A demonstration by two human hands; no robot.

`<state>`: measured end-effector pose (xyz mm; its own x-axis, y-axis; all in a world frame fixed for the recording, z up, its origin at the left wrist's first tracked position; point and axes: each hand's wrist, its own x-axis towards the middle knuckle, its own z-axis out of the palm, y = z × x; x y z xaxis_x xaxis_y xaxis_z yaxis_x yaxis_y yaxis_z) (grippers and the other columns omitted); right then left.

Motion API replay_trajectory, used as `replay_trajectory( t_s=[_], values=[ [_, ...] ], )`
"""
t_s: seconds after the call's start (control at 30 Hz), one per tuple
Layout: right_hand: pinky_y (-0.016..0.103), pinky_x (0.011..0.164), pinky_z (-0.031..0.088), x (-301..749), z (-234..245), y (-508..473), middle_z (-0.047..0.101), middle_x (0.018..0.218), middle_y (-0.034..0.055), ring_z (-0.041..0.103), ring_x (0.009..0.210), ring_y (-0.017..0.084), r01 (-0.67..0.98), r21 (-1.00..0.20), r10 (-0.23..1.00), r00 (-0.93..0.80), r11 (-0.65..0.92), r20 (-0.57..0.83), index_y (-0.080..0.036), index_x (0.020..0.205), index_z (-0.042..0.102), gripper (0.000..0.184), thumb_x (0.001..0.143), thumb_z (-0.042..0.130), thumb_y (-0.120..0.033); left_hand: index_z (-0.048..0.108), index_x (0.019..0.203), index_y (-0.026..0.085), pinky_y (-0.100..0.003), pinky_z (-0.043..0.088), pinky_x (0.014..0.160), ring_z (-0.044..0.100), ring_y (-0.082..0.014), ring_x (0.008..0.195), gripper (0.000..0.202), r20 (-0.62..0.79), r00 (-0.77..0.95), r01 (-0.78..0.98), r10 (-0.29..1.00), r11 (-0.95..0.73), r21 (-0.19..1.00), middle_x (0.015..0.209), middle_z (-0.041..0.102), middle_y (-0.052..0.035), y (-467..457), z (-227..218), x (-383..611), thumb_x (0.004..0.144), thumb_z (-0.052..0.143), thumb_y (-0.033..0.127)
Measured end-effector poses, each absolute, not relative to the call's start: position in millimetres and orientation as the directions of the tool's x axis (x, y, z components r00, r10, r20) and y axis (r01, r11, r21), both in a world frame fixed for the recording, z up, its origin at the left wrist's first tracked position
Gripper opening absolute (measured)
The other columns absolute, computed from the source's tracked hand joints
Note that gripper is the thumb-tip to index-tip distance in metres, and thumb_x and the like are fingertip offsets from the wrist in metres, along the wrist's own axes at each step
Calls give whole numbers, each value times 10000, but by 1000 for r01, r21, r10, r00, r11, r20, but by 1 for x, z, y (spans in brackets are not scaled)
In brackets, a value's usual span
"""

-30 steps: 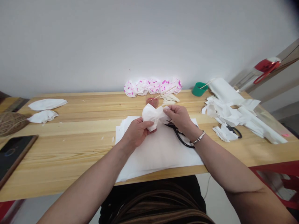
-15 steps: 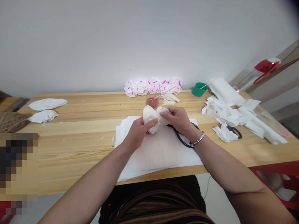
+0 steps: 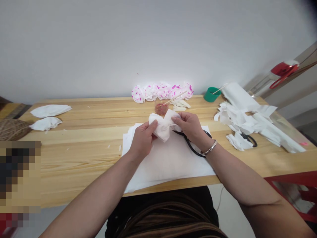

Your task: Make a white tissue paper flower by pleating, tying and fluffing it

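Observation:
Between my hands is a white tissue-paper bow point(image 3: 162, 127), gathered in the middle with its layers fanned to both sides. My left hand point(image 3: 143, 137) pinches its left side, thumb on top. At the right side, my right hand point(image 3: 190, 125) grips the paper between thumb and fingers. Below lies a stack of white paper sheets point(image 3: 170, 163). Black-handled scissors point(image 3: 192, 147) rest on the stack, partly hidden by my right hand and wrist. Just beyond the bow stands a small reddish dish point(image 3: 161, 108) with a thin stick across it.
Pink-flecked white paper flowers point(image 3: 163, 91) line the wall. White strips point(image 3: 180, 105) lie before them. At right are a green cup point(image 3: 212, 95), a white roll point(image 3: 239, 97) and paper scraps point(image 3: 234, 117). Folded white pieces point(image 3: 51, 110) and a twine ball point(image 3: 15, 129) sit at left.
The paper has opened out wider, its left part turned and spread. My left thumb has shifted up and left to the paper's edge; my right hand has barely moved.

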<state>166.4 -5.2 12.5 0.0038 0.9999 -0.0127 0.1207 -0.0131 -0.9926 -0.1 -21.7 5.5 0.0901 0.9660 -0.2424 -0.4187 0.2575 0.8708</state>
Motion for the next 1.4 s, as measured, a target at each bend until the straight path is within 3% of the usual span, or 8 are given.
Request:
replay_trajectory(
  t_s=[0.23,0.43,0.53,0.6,0.67,0.83,1.07,1.4],
  values=[
    [224,460,297,168,12,-4,505,567,-33,376,501,77,135,-991,999,54,-5,2,-161,667,587,229,701,633,-383,692,849,97,-369,503,712,667,-214,710,331,-313,292,-338,904,404,850,774,706,-105,-25,11,-2,671,746,370],
    [255,491,376,170,8,-1,579,622,-1,468,528,114,229,-973,994,106,7,32,-161,777,619,218,743,601,-376,689,827,101,-349,514,705,679,-204,706,275,-320,201,-385,926,375,843,800,714,-104,-25,14,-2,667,753,316],
    [319,638,448,171,8,-4,631,800,51,549,683,161,424,-876,933,161,228,321,-167,947,607,218,794,565,-317,686,822,114,-346,520,704,678,-195,707,252,-309,161,-411,937,348,843,785,712,-86,-24,13,-2,673,751,306],
    [364,749,441,171,11,-9,628,897,78,554,822,192,582,-682,810,66,443,583,-181,987,597,190,834,531,-273,687,822,115,-348,523,712,677,-190,707,253,-305,153,-408,940,341,847,792,712,-86,-23,12,-2,674,751,311],
    [378,798,414,168,15,-15,628,902,82,536,889,203,635,-470,691,-144,614,708,-194,937,604,138,869,497,-250,686,809,115,-348,525,715,673,-184,698,264,-306,153,-401,940,342,850,788,709,-84,-23,11,-2,667,756,327],
    [331,712,352,161,21,-25,635,794,43,488,772,163,633,-199,599,-516,748,612,-186,814,593,183,909,440,-216,659,691,114,-317,521,676,621,-126,594,282,-308,163,-383,937,348,856,656,665,-32,-24,9,-2,637,774,366],
    [324,688,318,163,17,-20,616,772,48,468,766,167,689,-172,636,-504,704,585,-175,800,592,197,911,431,-200,686,692,121,-347,508,723,656,-167,654,279,-282,234,-378,930,355,855,684,686,-57,-26,12,-3,671,744,393],
    [323,698,335,165,17,-19,639,778,57,487,764,173,709,-136,621,-489,692,612,-169,834,615,196,912,449,-237,736,789,131,-361,497,803,677,-191,753,181,-262,269,-347,927,347,872,795,728,-85,-26,11,-5,681,728,276]
  ],
)
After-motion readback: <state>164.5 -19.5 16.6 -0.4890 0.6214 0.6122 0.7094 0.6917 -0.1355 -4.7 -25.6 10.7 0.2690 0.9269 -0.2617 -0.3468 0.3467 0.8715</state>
